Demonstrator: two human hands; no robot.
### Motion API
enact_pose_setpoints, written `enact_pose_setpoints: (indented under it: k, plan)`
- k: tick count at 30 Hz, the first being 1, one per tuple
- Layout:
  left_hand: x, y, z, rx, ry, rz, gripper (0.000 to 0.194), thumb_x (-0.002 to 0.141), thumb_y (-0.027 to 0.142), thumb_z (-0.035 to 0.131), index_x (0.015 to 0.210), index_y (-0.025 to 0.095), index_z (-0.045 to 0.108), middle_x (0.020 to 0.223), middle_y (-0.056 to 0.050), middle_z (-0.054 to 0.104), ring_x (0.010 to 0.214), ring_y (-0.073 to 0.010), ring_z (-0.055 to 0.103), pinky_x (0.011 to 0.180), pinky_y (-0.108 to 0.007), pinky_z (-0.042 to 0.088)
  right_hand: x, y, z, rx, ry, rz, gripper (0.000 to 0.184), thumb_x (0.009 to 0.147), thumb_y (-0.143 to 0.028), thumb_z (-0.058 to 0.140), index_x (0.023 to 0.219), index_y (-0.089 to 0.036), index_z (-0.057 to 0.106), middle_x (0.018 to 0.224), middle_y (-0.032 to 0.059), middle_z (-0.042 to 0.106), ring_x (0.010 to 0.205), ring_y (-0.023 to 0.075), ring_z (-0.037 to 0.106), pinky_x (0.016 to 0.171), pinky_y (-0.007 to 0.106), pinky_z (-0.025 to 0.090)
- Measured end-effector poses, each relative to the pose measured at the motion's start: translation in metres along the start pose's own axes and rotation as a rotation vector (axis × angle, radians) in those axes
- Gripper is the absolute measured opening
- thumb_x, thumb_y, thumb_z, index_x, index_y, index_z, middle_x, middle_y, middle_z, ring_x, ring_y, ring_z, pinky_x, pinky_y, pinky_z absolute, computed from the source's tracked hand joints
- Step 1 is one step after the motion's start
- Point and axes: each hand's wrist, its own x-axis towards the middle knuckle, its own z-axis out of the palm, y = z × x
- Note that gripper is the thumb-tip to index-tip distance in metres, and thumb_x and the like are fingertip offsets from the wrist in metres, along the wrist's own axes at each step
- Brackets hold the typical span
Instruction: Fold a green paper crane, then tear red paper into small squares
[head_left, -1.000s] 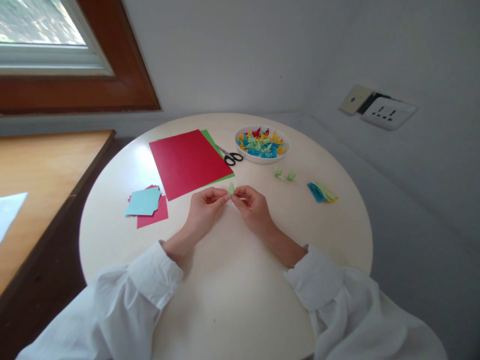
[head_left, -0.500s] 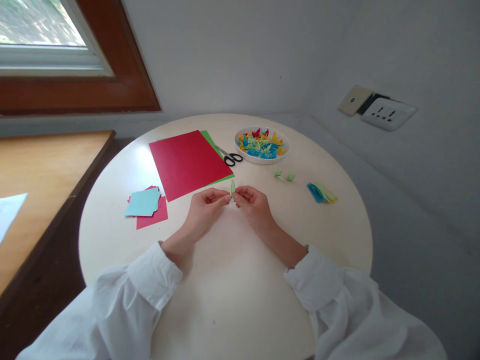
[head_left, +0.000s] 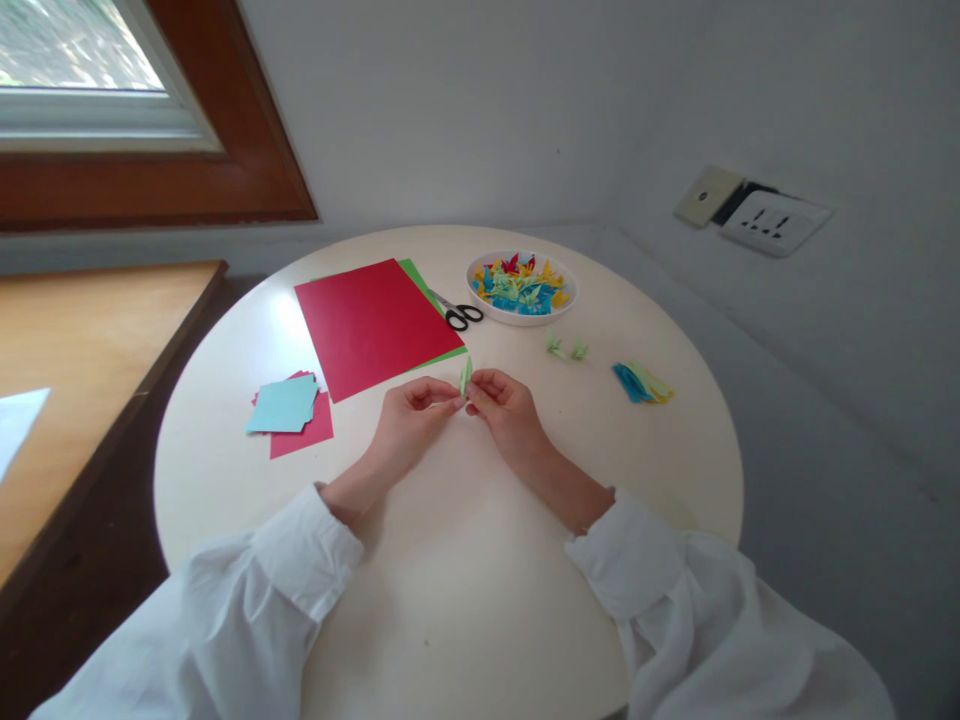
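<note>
A small pale green folded paper piece (head_left: 466, 376) stands upright between my two hands, above the middle of the round table (head_left: 450, 560). My left hand (head_left: 414, 415) pinches it low on its left side, thumb pressed against the fingers. From the right, my right hand (head_left: 508, 408) pinches the same piece with thumb and forefinger. The fingertips hide its lower part. Two pale green folded paper figures, one of them a small bird-like shape (head_left: 579, 350), lie beyond my right hand. Farther back, a white bowl (head_left: 523, 320) holds many folded paper figures in red, yellow, green and blue.
Scissors with black handles (head_left: 464, 317) lie beside the bowl, partly on large red paper (head_left: 382, 330) stacked over green. Small light-blue squares (head_left: 283, 405) rest on pink ones at left. Blue, green and yellow folded strips (head_left: 643, 384) lie at right. A wall socket (head_left: 776, 222) is at right.
The green paper piece has tilted slightly, its tip now leaning to the right, and the left fingertips have shifted a little on it. The whole view has moved slightly.
</note>
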Motion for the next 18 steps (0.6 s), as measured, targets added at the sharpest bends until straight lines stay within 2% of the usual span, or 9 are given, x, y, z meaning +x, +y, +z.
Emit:
enact_pose_setpoints:
  k: [7, 18]
  plan:
    - [-0.0024, 0.0005, 0.0024, 0.030, 0.056, 0.030, 0.019, 0.057, 0.024, 0.077, 0.066, 0.014, 0.065, 0.065, 0.000, 0.064, 0.058, -0.0103, 0.056, 0.058, -0.022, 0.041, -0.0003, -0.0006, 0.0020, 0.026, 0.013, 0.005, 0.019, 0.058, -0.031, 0.069, 0.069, -0.020, 0.058, 0.065, -0.0039, 0.056, 0.057, 0.0091, 0.047, 0.059, 0.025, 0.039]
    - [-0.0041, 0.0040, 0.0030, 0.051, 0.072, 0.053, 0.015, 0.058, 0.026, 0.075, 0.064, 0.015, 0.066, 0.066, -0.001, 0.065, 0.061, -0.0122, 0.056, 0.060, -0.024, 0.041, -0.0022, -0.0024, 0.0030, 0.076, 0.012, 0.034, 0.020, 0.058, -0.031, 0.070, 0.071, -0.021, 0.058, 0.067, -0.0034, 0.057, 0.061, 0.0101, 0.049, 0.061, 0.026, 0.041]
